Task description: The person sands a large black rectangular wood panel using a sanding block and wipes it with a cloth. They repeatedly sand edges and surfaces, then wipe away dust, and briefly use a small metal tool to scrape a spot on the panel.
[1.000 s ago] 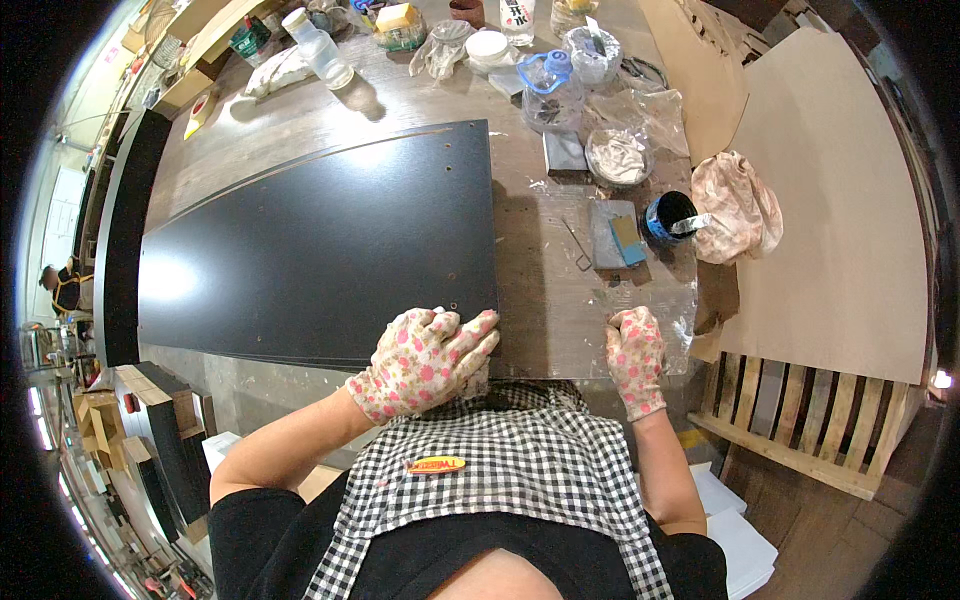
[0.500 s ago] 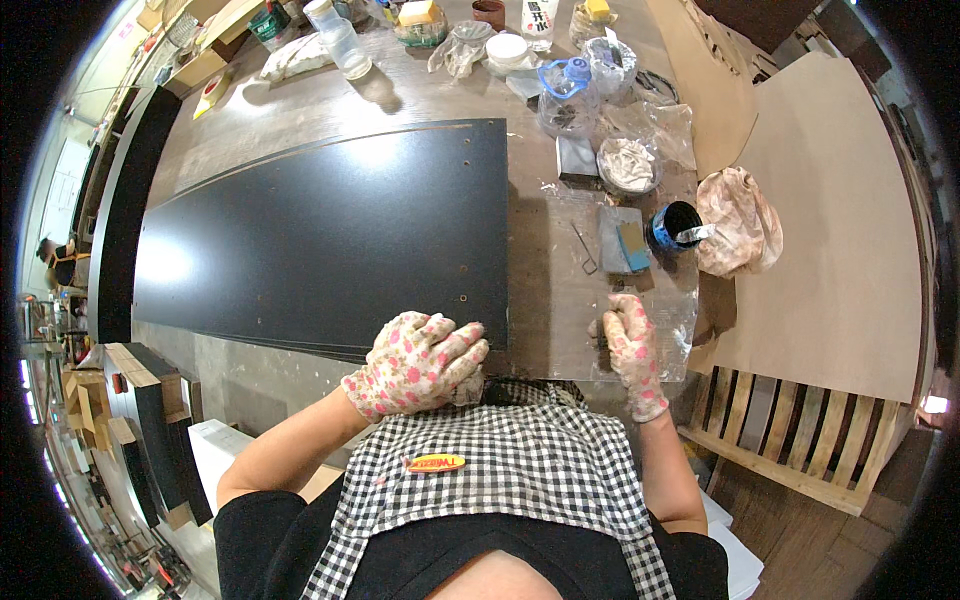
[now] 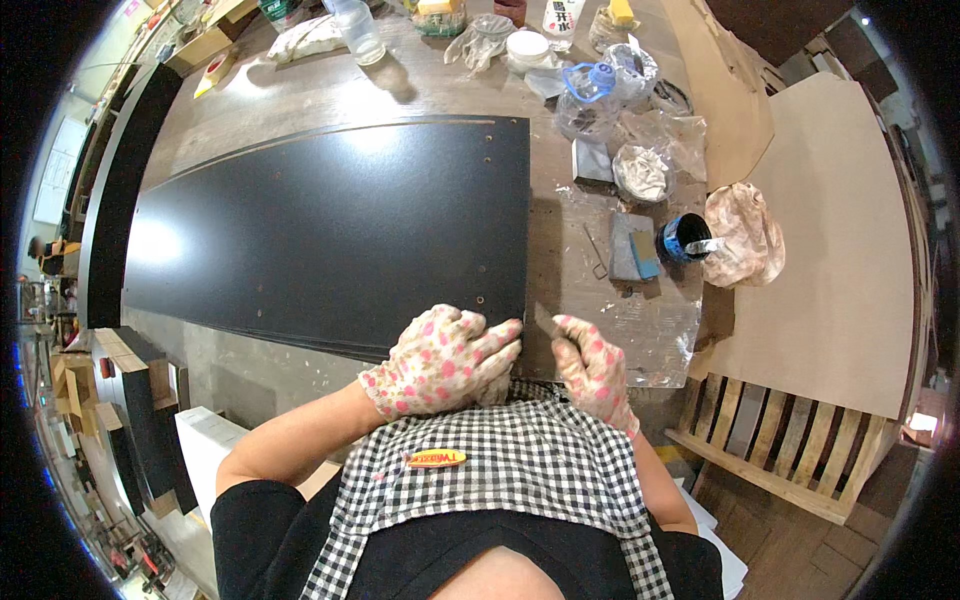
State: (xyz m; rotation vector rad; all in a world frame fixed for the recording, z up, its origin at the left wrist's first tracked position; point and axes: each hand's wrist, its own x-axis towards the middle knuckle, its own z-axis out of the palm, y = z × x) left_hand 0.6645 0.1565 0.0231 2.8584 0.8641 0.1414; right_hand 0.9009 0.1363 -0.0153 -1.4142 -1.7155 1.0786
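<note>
A long black panel (image 3: pixel 330 220) lies flat on the wooden workbench (image 3: pixel 300 95). My left hand (image 3: pixel 445 360), in a white glove with pink flowers, rests flat on the panel's near right corner. My right hand (image 3: pixel 592 365), gloved the same, is just right of that corner. Its fingers are closed on a small thin tool (image 3: pixel 545 320) whose tip touches the panel's right edge. My checked apron fills the lower middle of the view.
A clear plastic sheet (image 3: pixel 650 330) right of the panel carries a grey-blue sanding block (image 3: pixel 635 248), a small black can (image 3: pixel 683 238) and a crumpled rag (image 3: pixel 745 232). Bottles, tubs and bags crowd the far end. A beige board (image 3: pixel 840 250) and slatted wooden frame (image 3: pixel 770 440) stand at right.
My right hand has moved left from the plastic sheet to the panel's near right corner, bringing the small tool against the edge. My left hand has stayed on the corner.
</note>
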